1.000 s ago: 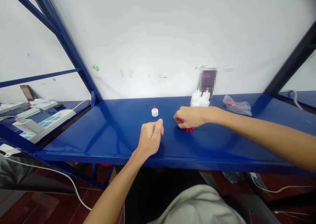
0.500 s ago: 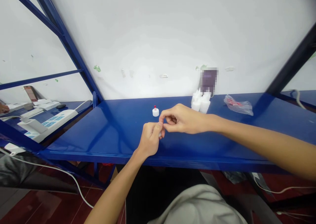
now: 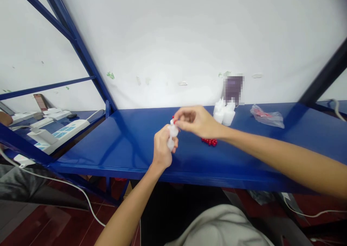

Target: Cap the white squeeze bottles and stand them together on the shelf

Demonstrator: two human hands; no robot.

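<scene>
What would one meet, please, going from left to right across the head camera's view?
White power strip → left hand → right hand → cluster of white bottles → clear plastic bag with red things inside.

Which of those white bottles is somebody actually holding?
The white bottle gripped in the left hand; the clustered bottles near the wall stand on the table.

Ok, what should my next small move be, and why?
Probably guide the red cap onto the white bottle: your right hand pinches the cap close to the bottle your left hand holds. I can't tell whether they touch.
</scene>
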